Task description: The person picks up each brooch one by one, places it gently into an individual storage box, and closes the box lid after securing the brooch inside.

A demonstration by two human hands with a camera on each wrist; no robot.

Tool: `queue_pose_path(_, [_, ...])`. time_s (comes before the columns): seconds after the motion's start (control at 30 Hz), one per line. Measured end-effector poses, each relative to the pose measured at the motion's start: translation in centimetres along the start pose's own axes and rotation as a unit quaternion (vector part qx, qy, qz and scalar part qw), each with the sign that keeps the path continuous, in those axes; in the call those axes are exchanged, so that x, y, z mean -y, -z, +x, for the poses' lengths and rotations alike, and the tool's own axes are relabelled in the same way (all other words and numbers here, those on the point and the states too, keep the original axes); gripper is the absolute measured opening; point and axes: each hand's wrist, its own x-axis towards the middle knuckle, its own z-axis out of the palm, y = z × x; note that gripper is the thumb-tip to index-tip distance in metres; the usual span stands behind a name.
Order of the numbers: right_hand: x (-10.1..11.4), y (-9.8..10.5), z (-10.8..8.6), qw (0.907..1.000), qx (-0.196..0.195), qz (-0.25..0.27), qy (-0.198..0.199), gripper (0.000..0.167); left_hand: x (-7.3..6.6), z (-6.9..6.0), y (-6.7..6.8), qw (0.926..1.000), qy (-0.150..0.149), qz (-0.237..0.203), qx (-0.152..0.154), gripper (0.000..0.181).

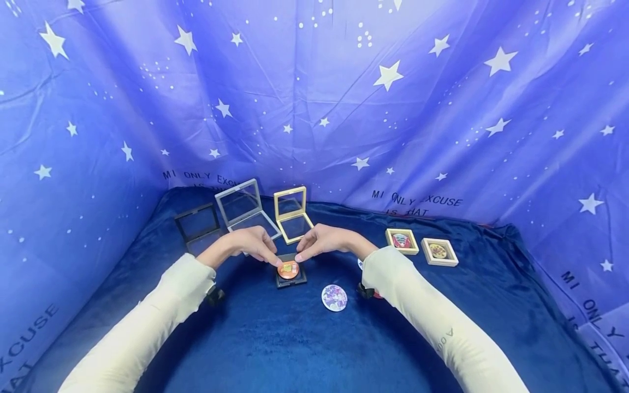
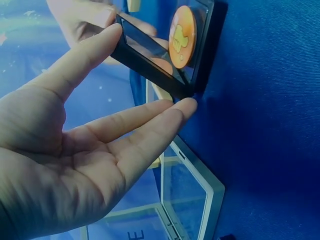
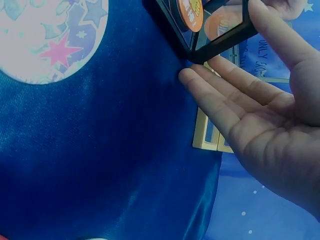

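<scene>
A small black hinged display frame (image 1: 292, 283) lies on the blue cloth, its clear lid (image 2: 147, 47) raised at a tilt. On the film of its lower half is a round orange badge (image 1: 288, 269) with a yellow figure. My left hand (image 1: 254, 243) holds one side of the lid, thumb at the upper edge and fingers stretched toward the hinge corner. Opposite, my right hand (image 1: 326, 242) holds the other side in the same way. In the head view, the hands hide much of the lid. A purple-and-white round badge (image 1: 334, 298) lies near the right hand.
Behind the hands stand a black frame (image 1: 197, 221), a grey frame (image 1: 239, 203) and a yellow frame (image 1: 291, 213), all unfolded. Two pale square frames, one with a red badge (image 1: 402, 240), one with a yellow badge (image 1: 438, 250), lie at the right. The right sleeve partly covers other round badges.
</scene>
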Motion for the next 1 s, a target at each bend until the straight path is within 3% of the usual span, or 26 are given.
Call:
queue_pose_path(0.2, [0.3,-0.6,-0.1,0.9999,-0.008,0.011,-0.004,0.054,-0.2,0.0,-0.8,0.9970,-0.010,0.070,-0.032,0.067])
queue_pose_path(0.43, [0.7,-1.8,-0.3,0.9991,-0.023,-0.036,-0.009,0.066,-0.3,0.3,-2.0,0.9855,-0.001,0.160,-0.056,0.070])
queue_pose_path(0.73, [0.7,-2.9,-0.3,0.9903,-0.062,-0.124,0.007,0.070,-0.1,0.2,-3.1,0.9733,-0.023,0.203,-0.105,0.061])
queue_pose_path(1.0, [1.0,-3.8,-0.5,0.9826,-0.086,-0.164,0.021,0.073,0.1,0.2,-4.1,0.9606,-0.045,0.238,-0.136,0.050])
